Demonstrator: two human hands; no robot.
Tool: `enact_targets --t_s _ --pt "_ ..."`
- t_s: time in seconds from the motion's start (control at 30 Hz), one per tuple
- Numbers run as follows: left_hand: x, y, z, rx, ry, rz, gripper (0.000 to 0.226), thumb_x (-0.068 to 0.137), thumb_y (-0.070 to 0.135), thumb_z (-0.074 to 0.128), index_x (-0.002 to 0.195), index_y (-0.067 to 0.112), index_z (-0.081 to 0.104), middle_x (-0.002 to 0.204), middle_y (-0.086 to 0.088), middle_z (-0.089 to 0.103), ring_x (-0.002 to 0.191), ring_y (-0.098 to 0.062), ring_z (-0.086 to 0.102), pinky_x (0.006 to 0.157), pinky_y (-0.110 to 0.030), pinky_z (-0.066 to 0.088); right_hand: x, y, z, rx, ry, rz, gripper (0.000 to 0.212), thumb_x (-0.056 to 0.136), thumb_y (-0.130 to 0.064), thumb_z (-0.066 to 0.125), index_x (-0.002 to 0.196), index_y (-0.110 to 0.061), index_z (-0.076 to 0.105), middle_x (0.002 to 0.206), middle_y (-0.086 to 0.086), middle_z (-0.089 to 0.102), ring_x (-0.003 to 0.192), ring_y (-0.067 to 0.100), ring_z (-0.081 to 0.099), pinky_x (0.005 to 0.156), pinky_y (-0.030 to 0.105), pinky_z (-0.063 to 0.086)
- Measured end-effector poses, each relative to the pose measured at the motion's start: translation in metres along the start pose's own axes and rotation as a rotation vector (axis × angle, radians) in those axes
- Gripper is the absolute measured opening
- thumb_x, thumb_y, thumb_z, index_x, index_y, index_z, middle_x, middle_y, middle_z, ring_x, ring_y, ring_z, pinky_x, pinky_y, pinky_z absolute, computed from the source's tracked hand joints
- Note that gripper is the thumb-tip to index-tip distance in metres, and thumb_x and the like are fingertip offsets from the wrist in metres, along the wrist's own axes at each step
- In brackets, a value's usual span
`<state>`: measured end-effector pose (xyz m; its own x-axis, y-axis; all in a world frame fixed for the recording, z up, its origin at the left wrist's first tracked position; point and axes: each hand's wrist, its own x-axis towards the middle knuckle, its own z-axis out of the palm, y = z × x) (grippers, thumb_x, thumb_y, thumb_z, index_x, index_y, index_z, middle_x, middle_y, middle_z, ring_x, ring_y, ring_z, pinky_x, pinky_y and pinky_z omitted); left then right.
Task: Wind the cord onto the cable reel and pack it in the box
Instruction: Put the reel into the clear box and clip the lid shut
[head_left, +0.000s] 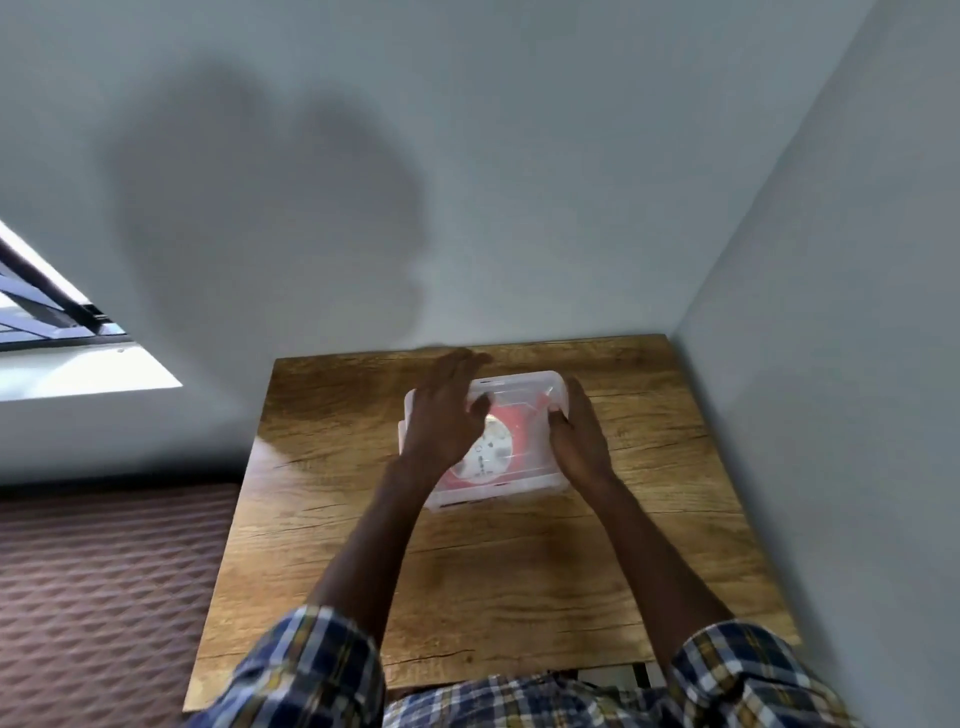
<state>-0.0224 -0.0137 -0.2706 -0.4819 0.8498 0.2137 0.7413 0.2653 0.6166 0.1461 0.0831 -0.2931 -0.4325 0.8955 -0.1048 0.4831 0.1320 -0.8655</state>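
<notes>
The reel (491, 447), red with a pale face, is lying inside the clear box (519, 387), which is sitting near the far middle of the wooden table (519, 582). So the packing step is nearly over, and the lid seems to be going on or being pressed down; blur makes it hard to say whether the lid is fully seated.

The left hand (441, 415) is hovering over the box's left side with its fingers spread and fairly straight, gripping nothing. The right hand (579, 441) is lying against the box's right edge, fingers extended along the wall and the thumb resting on the rim.

Next, I judge, both hands need to press evenly round the rim until the lid closes, with no cord caught under the edge.
</notes>
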Motion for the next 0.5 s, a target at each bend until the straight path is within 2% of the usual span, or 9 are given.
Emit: enact_targets --t_s 0.07,0.1,0.17,0.2,0.3,0.4,0.43,0.5 --pt "0.017 0.016 0.017 0.087 -0.202 0.171 0.065 0.096 0.028 0.077 0.156 0.021 0.051 0.166 -0.01 0.044 0.156 -0.035 0.034 0.127 -0.054 0.023 0.004 -0.003 -0.015 0.211 -0.042 0.226 0.05 0.109 -0.035 0.042 0.157 -0.024 0.032 0.158 0.007 0.041 0.135 0.033 0.05 0.106 0.046 0.048" --pt "0.025 0.022 0.025 0.147 -0.337 0.21 0.074 0.096 0.035 0.076 0.161 0.026 0.043 0.172 -0.007 0.035 0.16 -0.034 0.025 0.128 -0.056 0.018 0.007 -0.001 -0.022 0.254 -0.061 0.318 0.048 0.109 -0.034 0.044 0.154 -0.019 0.039 0.156 0.011 0.045 0.132 0.035 0.054 0.107 0.049 0.048" --pt "0.042 0.028 0.04 0.271 -0.576 0.237 0.088 0.094 0.044 0.077 0.166 0.035 0.027 0.178 -0.001 0.015 0.164 -0.031 0.008 0.129 -0.062 0.009 0.005 0.008 -0.033 0.342 -0.16 0.458 0.043 0.106 -0.037 0.05 0.137 -0.009 0.057 0.136 0.018 0.063 0.118 0.037 0.062 0.104 0.053 0.05" --pt "0.049 0.03 0.046 0.31 -0.662 0.235 0.091 0.093 0.045 0.077 0.166 0.039 0.023 0.18 0.001 0.009 0.164 -0.031 0.003 0.128 -0.065 0.005 0.001 0.014 -0.037 0.403 -0.207 0.52 0.043 0.104 -0.041 0.053 0.13 -0.008 0.062 0.127 0.018 0.068 0.113 0.036 0.065 0.102 0.051 0.052" --pt "0.07 0.038 0.053 0.374 -0.797 0.212 0.096 0.09 0.043 0.083 0.165 0.048 0.023 0.18 0.0 0.002 0.164 -0.035 -0.004 0.124 -0.072 -0.001 -0.007 0.028 -0.045 0.527 -0.217 0.584 0.044 0.093 -0.046 0.068 0.118 -0.011 0.071 0.114 0.015 0.075 0.102 0.032 0.068 0.087 0.041 0.051" --pt "0.084 0.047 0.057 0.44 -0.88 0.224 0.1 0.088 0.04 0.086 0.166 0.043 0.024 0.18 -0.004 0.005 0.164 -0.037 -0.001 0.125 -0.072 0.002 -0.007 0.036 -0.047 0.608 -0.197 0.595 0.047 0.082 -0.042 0.081 0.114 -0.009 0.073 0.11 0.015 0.077 0.103 0.033 0.07 0.092 0.045 0.053" --pt "0.088 0.05 0.057 0.463 -0.898 0.232 0.101 0.087 0.039 0.087 0.166 0.041 0.024 0.179 -0.005 0.007 0.164 -0.037 0.001 0.126 -0.071 0.005 -0.006 0.037 -0.047 0.629 -0.174 0.601 0.049 0.078 -0.039 0.085 0.114 -0.007 0.073 0.108 0.014 0.078 0.102 0.033 0.072 0.093 0.045 0.055" --pt "0.094 0.055 0.06 0.476 -0.929 0.245 0.102 0.085 0.035 0.089 0.165 0.039 0.026 0.177 -0.007 0.017 0.162 -0.038 0.015 0.127 -0.067 0.02 -0.004 0.038 -0.047 0.607 -0.079 0.564 0.047 0.073 -0.031 0.09 0.11 -0.007 0.075 0.101 0.011 0.079 0.093 0.028 0.075 0.081 0.039 0.061"
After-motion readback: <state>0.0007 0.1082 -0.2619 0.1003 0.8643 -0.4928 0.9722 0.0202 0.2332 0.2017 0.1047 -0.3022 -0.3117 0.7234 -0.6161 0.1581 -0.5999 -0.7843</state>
